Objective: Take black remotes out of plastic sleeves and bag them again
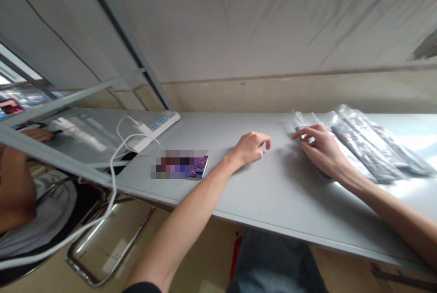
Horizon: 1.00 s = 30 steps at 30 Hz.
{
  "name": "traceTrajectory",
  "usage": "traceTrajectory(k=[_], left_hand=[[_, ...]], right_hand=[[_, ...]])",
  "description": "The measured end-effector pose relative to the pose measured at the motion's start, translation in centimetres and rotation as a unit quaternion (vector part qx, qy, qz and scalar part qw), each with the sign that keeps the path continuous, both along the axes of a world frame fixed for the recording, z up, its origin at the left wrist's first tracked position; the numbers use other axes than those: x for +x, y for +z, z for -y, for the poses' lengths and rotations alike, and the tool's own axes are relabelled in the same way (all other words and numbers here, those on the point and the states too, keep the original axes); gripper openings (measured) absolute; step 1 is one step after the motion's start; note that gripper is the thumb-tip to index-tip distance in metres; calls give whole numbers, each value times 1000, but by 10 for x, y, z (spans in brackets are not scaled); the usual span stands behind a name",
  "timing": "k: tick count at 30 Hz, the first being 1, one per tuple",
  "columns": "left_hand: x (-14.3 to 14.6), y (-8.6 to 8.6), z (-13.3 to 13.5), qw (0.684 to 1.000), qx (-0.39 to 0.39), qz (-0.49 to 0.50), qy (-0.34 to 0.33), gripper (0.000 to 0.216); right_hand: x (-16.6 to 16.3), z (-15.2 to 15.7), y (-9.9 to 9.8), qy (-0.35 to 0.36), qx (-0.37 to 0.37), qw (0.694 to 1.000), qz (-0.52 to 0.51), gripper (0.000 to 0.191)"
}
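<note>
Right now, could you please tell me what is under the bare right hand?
Under the right hand is a clear plastic package on the pale grey table; the part the hand covers cannot be seen.

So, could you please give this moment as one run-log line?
left hand: loosely curled, nothing visibly held | right hand: at plastic-bagged packages, grip unclear | phone: on table

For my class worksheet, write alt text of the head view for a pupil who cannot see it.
A person's right hand is at the leftmost of several clear plastic bags on a grey table, and the left hand is curled near the middle, apparently empty. Farther left lie a phone with a lit screen and a white power strip.
</note>
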<state>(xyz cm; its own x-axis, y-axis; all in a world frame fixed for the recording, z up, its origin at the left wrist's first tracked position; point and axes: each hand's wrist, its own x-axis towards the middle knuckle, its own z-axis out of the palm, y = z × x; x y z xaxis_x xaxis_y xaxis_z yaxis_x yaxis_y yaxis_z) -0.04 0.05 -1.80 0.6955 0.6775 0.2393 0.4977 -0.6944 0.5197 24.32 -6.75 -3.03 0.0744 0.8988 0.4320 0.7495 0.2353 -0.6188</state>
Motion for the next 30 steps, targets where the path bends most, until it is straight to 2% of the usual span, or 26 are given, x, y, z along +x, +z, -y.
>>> traceTrajectory(k=[3,9,17,24,30], left_hand=[[0,0,0,1000,-2,4,0,39],[-1,-1,-1,1000,-3,-2,8,39],[0,2,0,1000,3,-20,11,41],[0,0,0,1000,3,-21,8,39],[-1,0,-2,1000,10,-22,7,37]], right_hand=[[4,-2,-3,-21,20,1000,10,27],[2,-1,-3,1,14,999,34,31],[0,0,4,-13,-33,999,-10,32],[1,0,-2,-2,-2,1000,11,32],[-3,1,-1,14,-5,1000,-2,30]])
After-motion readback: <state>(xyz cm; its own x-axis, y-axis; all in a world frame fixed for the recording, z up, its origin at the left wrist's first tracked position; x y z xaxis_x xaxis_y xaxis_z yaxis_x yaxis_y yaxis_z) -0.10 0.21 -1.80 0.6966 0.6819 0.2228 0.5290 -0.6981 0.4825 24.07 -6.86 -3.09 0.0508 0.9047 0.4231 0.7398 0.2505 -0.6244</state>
